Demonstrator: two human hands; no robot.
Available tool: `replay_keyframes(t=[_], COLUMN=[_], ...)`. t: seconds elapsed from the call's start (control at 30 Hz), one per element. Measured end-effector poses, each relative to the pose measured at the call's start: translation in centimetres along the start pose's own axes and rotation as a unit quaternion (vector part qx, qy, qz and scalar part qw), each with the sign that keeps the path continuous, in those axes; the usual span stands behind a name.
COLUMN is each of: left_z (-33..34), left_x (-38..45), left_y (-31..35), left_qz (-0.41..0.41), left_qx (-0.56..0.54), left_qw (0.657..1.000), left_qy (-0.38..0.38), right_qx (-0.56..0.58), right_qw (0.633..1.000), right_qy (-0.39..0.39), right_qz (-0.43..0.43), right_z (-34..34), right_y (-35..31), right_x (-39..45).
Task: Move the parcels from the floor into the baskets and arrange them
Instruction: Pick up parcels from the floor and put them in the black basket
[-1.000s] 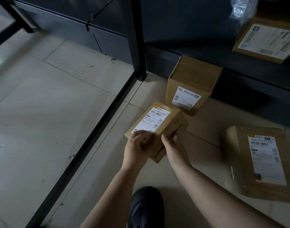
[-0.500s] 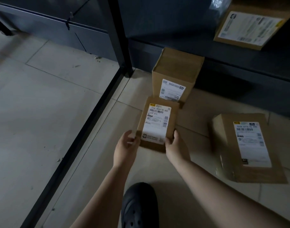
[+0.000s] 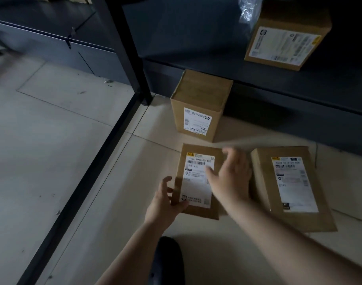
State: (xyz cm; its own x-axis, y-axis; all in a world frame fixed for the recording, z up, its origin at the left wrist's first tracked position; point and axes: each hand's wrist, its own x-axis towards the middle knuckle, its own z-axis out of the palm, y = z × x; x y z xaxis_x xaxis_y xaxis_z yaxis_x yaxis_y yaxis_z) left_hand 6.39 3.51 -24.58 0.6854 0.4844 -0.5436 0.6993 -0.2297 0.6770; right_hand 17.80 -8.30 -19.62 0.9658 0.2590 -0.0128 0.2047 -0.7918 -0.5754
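A small brown parcel [image 3: 196,182] with a white label lies face up, low over the tiled floor. My left hand [image 3: 165,200] grips its lower left corner. My right hand [image 3: 231,177] is blurred, with fingers spread over the parcel's right edge and holding nothing. A larger flat parcel [image 3: 293,188] lies on the floor just to the right. Behind them, an upright box [image 3: 198,103] stands on the floor against the shelf base. Another labelled box [image 3: 285,38] sits on the dark lower shelf at the upper right. No basket is in view.
A black shelf post [image 3: 128,48] stands left of the upright box, and a dark floor rail [image 3: 89,175] runs diagonally from it. A crumpled plastic bag [image 3: 245,11] lies beside the shelf box. My dark shoe [image 3: 169,262] is at the bottom centre.
The small parcel has been turned label-up and squared. My right hand has let go of its right edge and now spreads open, while my left hand keeps hold.
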Motion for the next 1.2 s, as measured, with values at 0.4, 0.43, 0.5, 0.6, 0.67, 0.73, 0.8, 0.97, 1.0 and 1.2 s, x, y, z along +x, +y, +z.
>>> replay_keyframes(t=[0.4, 0.43, 0.5, 0.6, 0.67, 0.73, 0.8, 0.97, 1.0, 1.2], left_z=[0.9, 0.9, 0.9, 1.1, 1.4, 1.3, 0.7, -0.4, -0.2, -0.3], left_x=[0.0, 0.1, 0.2, -0.2, -0.6, -1.1, -1.5, -2.3, -2.5, -3.5], left_y=[-0.1, -0.1, -0.1, 0.0, 0.0, 0.7, 2.5, 6.8, 6.9, 5.2], left_qz=[-0.005, -0.005, -0.013, -0.034, -0.033, 0.000, 0.038, 0.072, 0.071, 0.105], left_qx=[0.015, 0.016, 0.014, 0.024, 0.030, -0.002, -0.122, -0.421, -0.434, -0.394], left_qw=[1.000, 1.000, 1.000, 0.999, 0.999, 1.000, 0.989, 0.904, 0.898, 0.913], left_qy=[-0.001, -0.001, 0.001, -0.019, -0.030, 0.011, 0.068, 0.017, 0.013, 0.004], right_qx=[-0.285, -0.288, -0.289, -0.216, -0.058, 0.170, 0.361, 0.506, 0.502, 0.496], right_qw=[0.932, 0.932, 0.935, 0.964, 0.996, 0.985, 0.932, 0.839, 0.838, 0.821], right_qy=[-0.147, -0.129, -0.116, -0.101, -0.044, -0.002, -0.021, -0.128, -0.141, -0.164], right_qz=[-0.169, -0.175, -0.170, -0.119, -0.059, -0.010, 0.038, 0.158, 0.160, 0.230], right_z=[0.2, 0.2, -0.1, -1.2, -2.2, -3.1, -3.5, -2.2, -1.9, -2.6], right_y=[-6.8, -6.6, -6.1, -4.9, -4.2, -3.4, -2.7, -0.6, -0.1, 2.5], right_x=[18.7, 18.7, 18.5, 17.3, 15.6, 13.0, 9.5, 0.6, -0.7, -3.6])
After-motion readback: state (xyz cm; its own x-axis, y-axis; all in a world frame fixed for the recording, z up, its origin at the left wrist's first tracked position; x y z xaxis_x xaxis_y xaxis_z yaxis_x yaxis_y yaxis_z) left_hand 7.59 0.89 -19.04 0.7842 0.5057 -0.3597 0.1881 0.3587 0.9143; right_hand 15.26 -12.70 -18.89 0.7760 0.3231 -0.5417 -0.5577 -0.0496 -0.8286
